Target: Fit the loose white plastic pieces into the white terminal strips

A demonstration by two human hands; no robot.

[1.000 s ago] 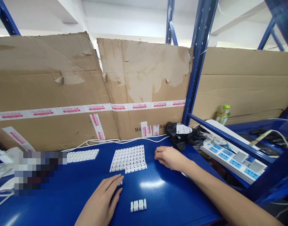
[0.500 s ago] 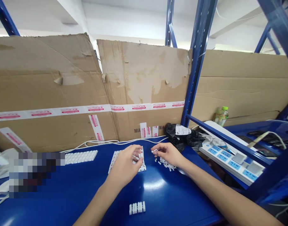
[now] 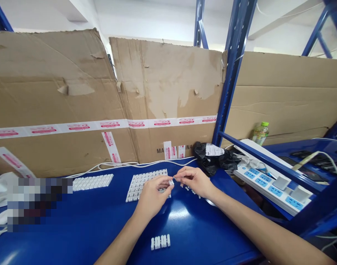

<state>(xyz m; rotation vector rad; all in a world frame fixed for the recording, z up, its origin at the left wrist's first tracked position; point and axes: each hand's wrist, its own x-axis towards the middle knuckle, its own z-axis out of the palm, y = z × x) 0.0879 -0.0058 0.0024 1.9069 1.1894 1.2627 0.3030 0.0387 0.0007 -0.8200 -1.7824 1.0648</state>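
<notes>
My left hand [image 3: 153, 194] is closed on a small white plastic block [image 3: 171, 182], held between thumb and index finger. Right beside it, my right hand [image 3: 195, 181] pinches a tiny white peg [image 3: 174, 178] at its fingertips, against or very close to the block. Behind my left hand lies a flat array of white plastic pieces [image 3: 135, 187] in rows, partly covered by the hand. Under my right hand are loose small white pegs [image 3: 187, 188], mostly hidden by it. A short row of white blocks [image 3: 160, 241] rests nearer to me.
A second white array [image 3: 92, 182] lies at the left, near a blurred-out patch. Cardboard [image 3: 168, 84] walls the back of the blue table [image 3: 74, 228]. A black plastic bag [image 3: 208, 162], a power strip [image 3: 268, 186] and a blue rack post [image 3: 231, 73] stand at right.
My left hand has moved right, off the array, and now shows a white block in its fingers. My right hand has come left from the loose pegs, so the fingertips of both hands meet.
</notes>
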